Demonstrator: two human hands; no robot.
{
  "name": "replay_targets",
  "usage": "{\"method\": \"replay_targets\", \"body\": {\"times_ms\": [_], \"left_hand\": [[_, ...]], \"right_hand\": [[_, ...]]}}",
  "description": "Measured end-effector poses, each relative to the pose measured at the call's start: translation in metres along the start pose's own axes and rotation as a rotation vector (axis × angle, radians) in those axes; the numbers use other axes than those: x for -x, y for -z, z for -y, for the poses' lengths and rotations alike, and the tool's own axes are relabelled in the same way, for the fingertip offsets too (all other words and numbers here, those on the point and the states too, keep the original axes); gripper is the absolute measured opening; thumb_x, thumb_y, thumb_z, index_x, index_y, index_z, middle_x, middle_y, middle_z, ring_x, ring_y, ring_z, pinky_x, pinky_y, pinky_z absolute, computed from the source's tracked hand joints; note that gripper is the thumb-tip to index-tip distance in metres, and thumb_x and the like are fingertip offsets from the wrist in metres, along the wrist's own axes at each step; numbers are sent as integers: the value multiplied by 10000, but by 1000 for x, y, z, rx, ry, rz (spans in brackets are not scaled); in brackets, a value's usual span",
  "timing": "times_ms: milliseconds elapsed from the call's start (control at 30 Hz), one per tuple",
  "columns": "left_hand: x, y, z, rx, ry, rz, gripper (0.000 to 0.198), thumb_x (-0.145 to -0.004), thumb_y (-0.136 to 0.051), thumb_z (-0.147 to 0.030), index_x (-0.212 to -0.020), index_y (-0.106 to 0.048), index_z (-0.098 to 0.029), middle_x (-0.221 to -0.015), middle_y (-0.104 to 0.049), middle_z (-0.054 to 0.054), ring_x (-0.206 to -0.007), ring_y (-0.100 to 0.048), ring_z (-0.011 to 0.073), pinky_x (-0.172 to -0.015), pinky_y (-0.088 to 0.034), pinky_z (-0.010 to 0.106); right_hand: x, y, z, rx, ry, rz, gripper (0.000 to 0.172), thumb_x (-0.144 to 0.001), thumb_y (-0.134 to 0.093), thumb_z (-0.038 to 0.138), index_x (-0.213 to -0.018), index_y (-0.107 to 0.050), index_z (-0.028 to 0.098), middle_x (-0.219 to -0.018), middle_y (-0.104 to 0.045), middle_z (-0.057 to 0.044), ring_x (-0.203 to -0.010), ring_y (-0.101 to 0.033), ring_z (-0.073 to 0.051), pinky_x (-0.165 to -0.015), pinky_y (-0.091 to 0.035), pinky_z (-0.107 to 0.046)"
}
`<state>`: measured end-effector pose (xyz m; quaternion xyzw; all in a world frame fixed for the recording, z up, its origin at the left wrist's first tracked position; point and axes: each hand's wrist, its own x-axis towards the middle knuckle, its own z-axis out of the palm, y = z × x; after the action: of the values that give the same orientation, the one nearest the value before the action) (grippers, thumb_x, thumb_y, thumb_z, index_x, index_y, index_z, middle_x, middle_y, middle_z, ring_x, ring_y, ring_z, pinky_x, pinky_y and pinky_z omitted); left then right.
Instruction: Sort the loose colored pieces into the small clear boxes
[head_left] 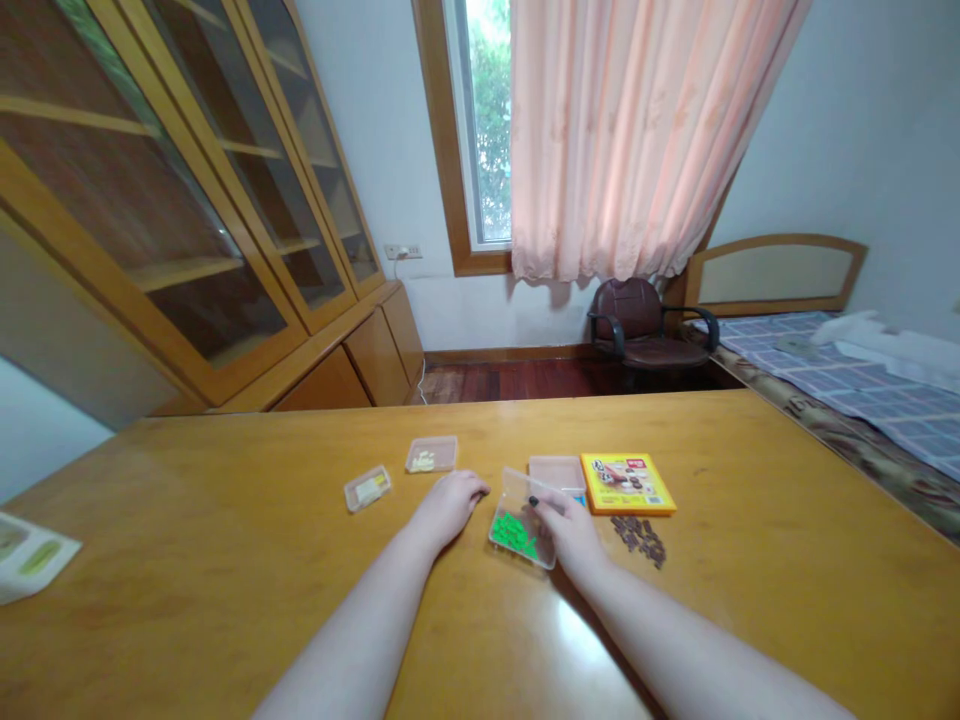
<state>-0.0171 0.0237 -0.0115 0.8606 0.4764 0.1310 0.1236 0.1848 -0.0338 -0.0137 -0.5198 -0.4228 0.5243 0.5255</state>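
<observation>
My right hand grips a clear plastic box by its right side. The box is tilted towards me, with many small bright green pieces gathered at its lower end. A small dark spot shows at my thumb tip; I cannot tell what it is. To the left of the box, my left hand rests on the table, its fingers loosely bent and nothing visible in them. Just beyond my right hand stands another clear box with something blue at its corner, partly hidden by the hand.
A yellow picture box lies on the wooden table at right, with loose dark brown pieces before it. Two clear boxes, one with cream pieces and a smaller one, lie left. A white item sits far left.
</observation>
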Motion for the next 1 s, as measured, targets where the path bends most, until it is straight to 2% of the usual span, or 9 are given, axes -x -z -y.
{"method": "replay_targets", "body": {"times_ms": [167,433,500,567,667,767,867,1000], "left_hand": [[5,2,0,-6,44,-30,166,-804,-487,-178,-844,-647,-193,-858,-629,41,-813,-570,152,-761,-435,259],[2,3,-6,74,124,-56,117,-749,-503,-137,-792,-603,-182,-816,-631,22,-766,-573,145,-709,-443,250],[3,7,-8,103,121,-122,110,-753,-496,-142,-783,-594,-184,-806,-630,19,-771,-573,144,-716,-448,253],[6,13,-9,127,96,-255,111,-766,-484,-153,-793,-587,-186,-819,-633,21,-804,-575,146,-758,-452,267],[16,23,-16,126,-49,-478,103,-795,-476,-171,-788,-577,-191,-846,-644,30,-845,-578,140,-820,-447,285],[28,29,-30,82,-362,-598,89,-804,-498,-156,-759,-562,-199,-832,-652,22,-812,-581,123,-784,-458,281],[33,30,-50,74,-631,-577,79,-795,-523,-125,-827,-554,-191,-864,-656,30,-834,-572,126,-778,-462,292],[29,30,-68,4,-702,-410,137,-833,-479,-136,-916,-572,-192,-884,-662,37,-816,-563,131,-763,-460,292]], "right_hand": [[-1,0,-5,-33,16,53,225,-636,-626,369,-703,-656,157,-728,-665,-55,-698,-582,-201,-650,-425,-295],[-2,-1,-7,-63,-8,26,236,-635,-636,378,-706,-649,154,-684,-651,-40,-620,-556,-176,-597,-406,-278],[-2,-1,-8,-52,-11,20,233,-634,-634,378,-694,-648,154,-671,-647,-39,-620,-555,-176,-594,-405,-275],[-2,0,-8,-43,-17,20,230,-632,-629,372,-699,-650,153,-682,-650,-44,-638,-560,-183,-601,-408,-278],[-2,0,-6,-23,-31,18,229,-629,-624,368,-705,-649,154,-684,-648,-44,-639,-561,-186,-599,-407,-280],[-1,0,-4,-14,-17,24,229,-633,-622,375,-698,-649,157,-682,-648,-37,-639,-561,-184,-613,-410,-284],[-1,0,-4,-17,19,40,212,-634,-628,361,-692,-653,159,-707,-655,-39,-677,-567,-189,-668,-416,-296],[-3,1,-7,-12,54,54,207,-650,-620,352,-709,-656,157,-741,-661,-48,-728,-567,-197,-730,-414,-313]]}}
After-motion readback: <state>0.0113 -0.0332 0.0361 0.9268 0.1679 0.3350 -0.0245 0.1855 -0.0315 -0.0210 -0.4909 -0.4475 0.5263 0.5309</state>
